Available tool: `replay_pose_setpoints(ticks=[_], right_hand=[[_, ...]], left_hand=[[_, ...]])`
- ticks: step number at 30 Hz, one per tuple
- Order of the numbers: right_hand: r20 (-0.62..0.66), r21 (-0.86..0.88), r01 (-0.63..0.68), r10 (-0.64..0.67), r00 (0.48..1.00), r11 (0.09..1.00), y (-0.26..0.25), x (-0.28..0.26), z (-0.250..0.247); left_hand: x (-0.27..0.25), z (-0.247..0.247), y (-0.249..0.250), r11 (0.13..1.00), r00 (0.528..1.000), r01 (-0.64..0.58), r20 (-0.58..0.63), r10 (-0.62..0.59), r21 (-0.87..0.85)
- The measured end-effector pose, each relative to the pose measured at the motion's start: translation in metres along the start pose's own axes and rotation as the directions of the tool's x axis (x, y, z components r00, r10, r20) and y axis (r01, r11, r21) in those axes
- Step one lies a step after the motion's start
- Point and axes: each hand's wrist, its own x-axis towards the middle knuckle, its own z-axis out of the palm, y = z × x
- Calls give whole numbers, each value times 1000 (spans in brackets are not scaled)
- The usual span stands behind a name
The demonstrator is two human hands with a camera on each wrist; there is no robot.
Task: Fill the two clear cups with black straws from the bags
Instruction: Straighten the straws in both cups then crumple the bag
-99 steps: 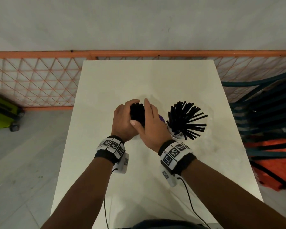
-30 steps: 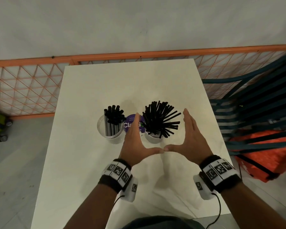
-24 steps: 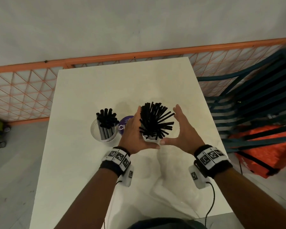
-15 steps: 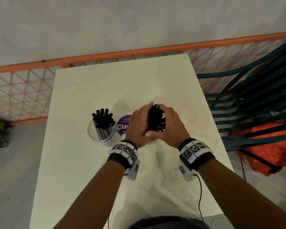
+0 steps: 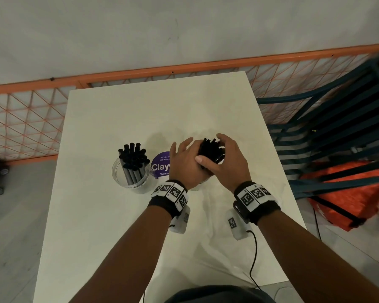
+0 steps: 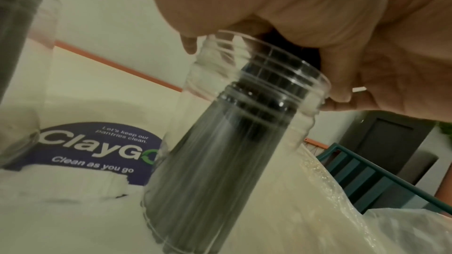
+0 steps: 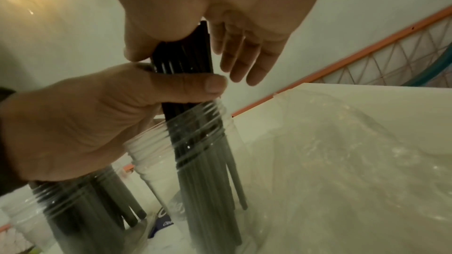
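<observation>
Two clear cups stand mid-table. The left cup holds a loose bunch of black straws and stands free. The right cup is mostly hidden between my hands in the head view. Its black straws are gathered into a tight upright bundle above the rim. My left hand is on the bundle's left, thumb wrapped across it, fingers spread. My right hand cups the bundle's right side, thumb pressed on it.
A round purple "ClayGo" sticker lies between the cups. Crumpled clear plastic bags lie on the white table near me. An orange mesh fence runs behind, and dark green chairs and an orange bag are to the right.
My hands left the left cup, moved to the right cup and closed from both sides on its fanned-out straws, pressing them into a tight bundle. The left fingers have just spread.
</observation>
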Motion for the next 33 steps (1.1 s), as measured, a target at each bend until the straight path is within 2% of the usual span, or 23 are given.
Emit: replay_pose_setpoints(ticks=[3,7,10,16,24,29,33], right_hand=[[-16,-47,122,-123,992,991,-1,-6,-4],[34,-252,281,-282,959,926,-13,-5,-1],[91,-264,251,-235,968,931,-11,-4,2],[43,-247,227,-224,974,942,-14,3,3],[25,-347,270,-279,960,898,-16,3,0],[40,-330,273,-275,961,904,-16,1,-4],[18,-293,258,-264,964,921,-16,-2,-7]], left_hand=[[-2,-1,1,1000,999,16,32,-16,-6],[-2,-5,4,992,993,-26,116,12,122],[-1,-4,5,989,994,-25,113,9,145],[-3,-6,7,994,990,69,114,-78,82],[-3,-2,2,997,995,71,69,-73,41],[-2,0,3,997,995,60,76,-64,55],[-2,-6,8,997,996,81,43,-81,-15]])
